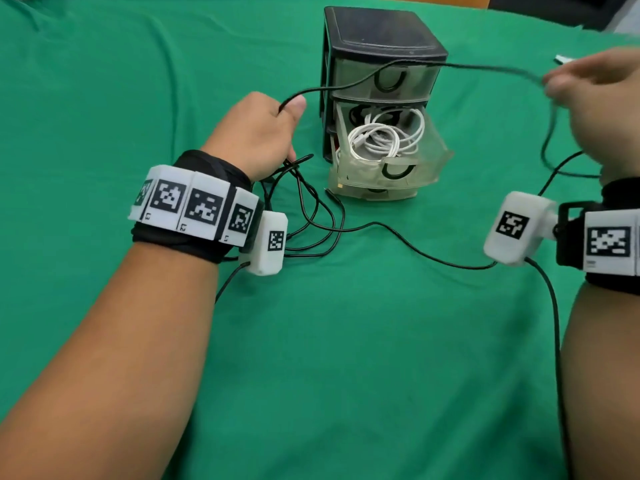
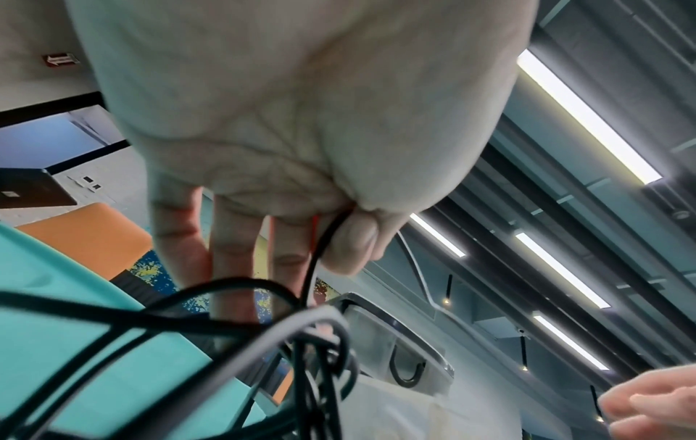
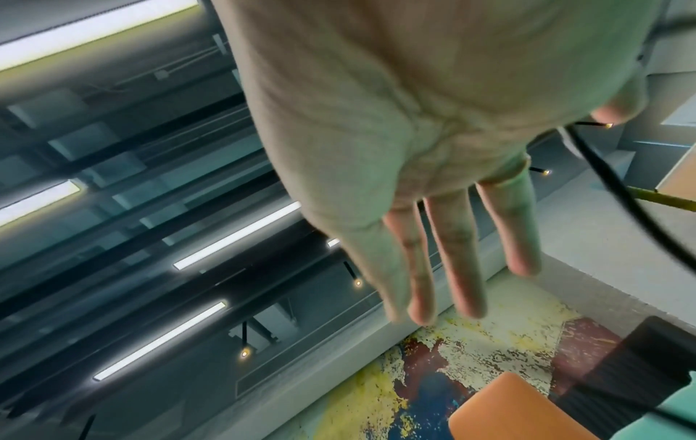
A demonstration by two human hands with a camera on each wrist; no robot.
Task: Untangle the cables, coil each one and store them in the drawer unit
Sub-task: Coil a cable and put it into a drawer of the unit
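Coiling step in hand: black cable stretched between both hands.

Left hand (image 1: 256, 133) pinches the thin, round black cable (image 1: 346, 86) thumb to forefinger, loose loops trailing on the green cloth (image 1: 104, 98) below; right hand (image 1: 595, 95), blurred, grips its far-right run. White cable (image 1: 384, 136) lies coiled in the clear plastic drawer unit (image 1: 381, 98), centre. Next, probably wind further loops.

light: bright, even, soft shadows | blur: right hand (image 1: 599, 98) smeared | wrist views: ceiling strips (image 3: 196, 339) glare, edges bent
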